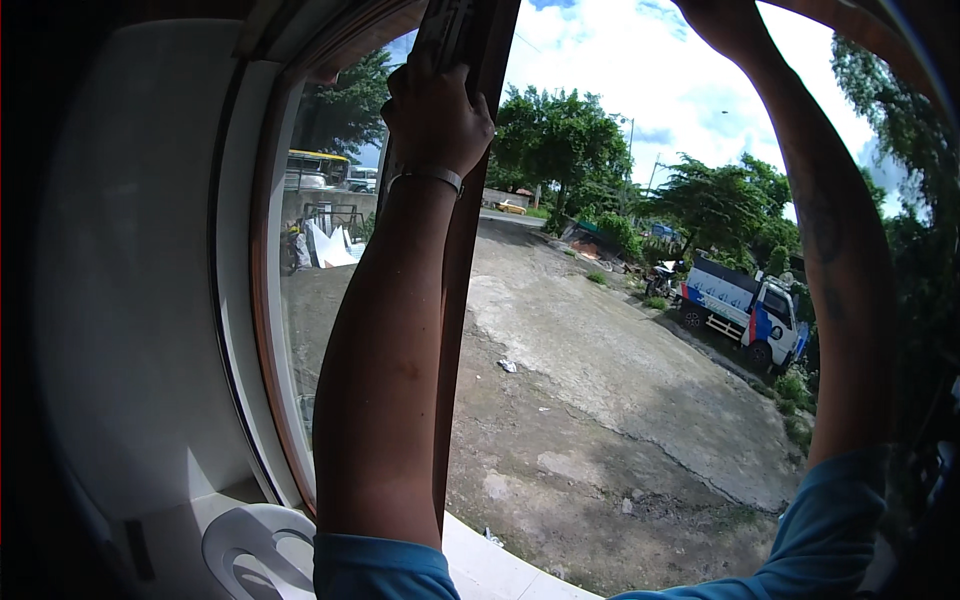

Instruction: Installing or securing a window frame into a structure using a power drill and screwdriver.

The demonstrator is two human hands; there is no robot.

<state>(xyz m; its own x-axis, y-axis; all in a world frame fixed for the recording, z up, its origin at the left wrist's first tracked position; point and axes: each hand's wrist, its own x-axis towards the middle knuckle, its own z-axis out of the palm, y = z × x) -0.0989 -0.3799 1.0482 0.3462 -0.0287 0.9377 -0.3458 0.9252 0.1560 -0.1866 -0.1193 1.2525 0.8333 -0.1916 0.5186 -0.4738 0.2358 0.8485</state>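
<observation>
My left hand [438, 112] is raised in front of me, its fingers curled around the upright dark brown stile of a window sash [494, 70]. A bracelet circles that wrist. Higher up on the right, my right hand [722, 22] reaches to the upper edge of the view, where its fingers are cut off. What it touches there cannot be made out. Glass [330, 170] fills the part left of the stile, and the outdoors shows on its right.
A fixed window frame [262, 270] and a pale wall [120, 250] stand on the left. Below is a white plastic chair [225, 545] beside a white sill [490, 572]. Outside lie a concrete yard [560, 350], a parked truck [740, 305] and trees [560, 145].
</observation>
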